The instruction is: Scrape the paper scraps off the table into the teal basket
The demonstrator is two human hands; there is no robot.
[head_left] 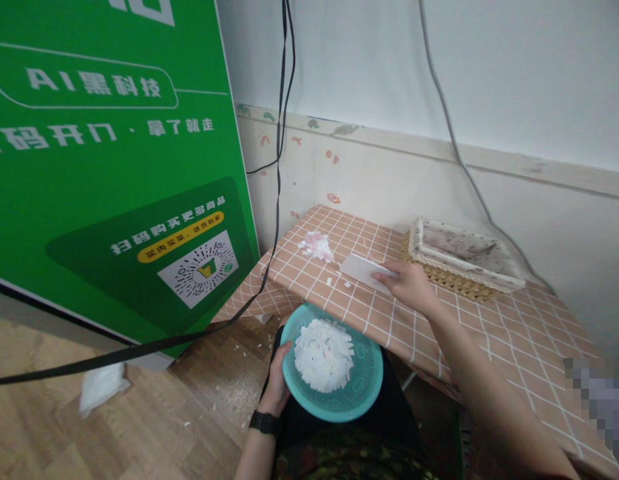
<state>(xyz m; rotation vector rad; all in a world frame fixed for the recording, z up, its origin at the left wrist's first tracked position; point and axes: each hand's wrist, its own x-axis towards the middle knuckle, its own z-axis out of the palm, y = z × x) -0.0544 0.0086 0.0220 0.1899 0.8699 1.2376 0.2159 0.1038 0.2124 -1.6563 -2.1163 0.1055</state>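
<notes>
My left hand (277, 377) grips the left rim of a teal plastic colander (365, 387), which is tilted over my lap just below the table edge. Inside it lies a heap of small white paper scraps (323, 355). My right hand (407, 283) pinches the right end of a flat white card (364, 272) low over the checked tablecloth; whether the card touches the cloth I cannot tell. Left of the card sits a small pile of white and pink scraps (317, 245). A few loose bits (330, 281) lie between the card and the table's front edge.
A wicker basket (456, 283) with a cloth lining stands at the back right of the table (494, 333). A tall green cabinet (114, 167) is at the left. A black strap (276, 200) hangs in front. On the floor are scraps and a white plastic bag (103, 388).
</notes>
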